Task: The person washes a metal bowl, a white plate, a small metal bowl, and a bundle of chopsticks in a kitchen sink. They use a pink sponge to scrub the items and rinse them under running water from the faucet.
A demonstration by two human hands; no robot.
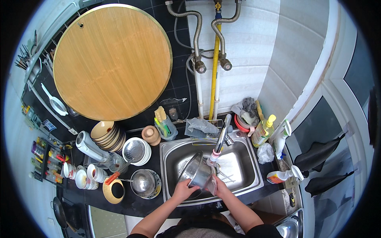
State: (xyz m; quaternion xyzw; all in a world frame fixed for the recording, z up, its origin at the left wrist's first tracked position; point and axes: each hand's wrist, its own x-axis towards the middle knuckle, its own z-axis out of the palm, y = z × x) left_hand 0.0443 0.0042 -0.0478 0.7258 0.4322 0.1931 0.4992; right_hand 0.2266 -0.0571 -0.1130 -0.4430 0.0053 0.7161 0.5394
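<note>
Two-handed grip, seen remotely

On my feed, a black bench (pixel 134 206) carries a rectangular stainless-steel sink (pixel 163 166) near its front edge. Over the basin, nearer the sink's left edge than its right, I see a round, silver-coloured metal pot (pixel 198 171), tilted; I cannot tell whether it touches the bottom. The bare left hand (pixel 183 191) grasps the pot's near side. The bare right hand (pixel 220 189) holds a greyish cloth (pixel 213 184) against the pot's right side.
</note>
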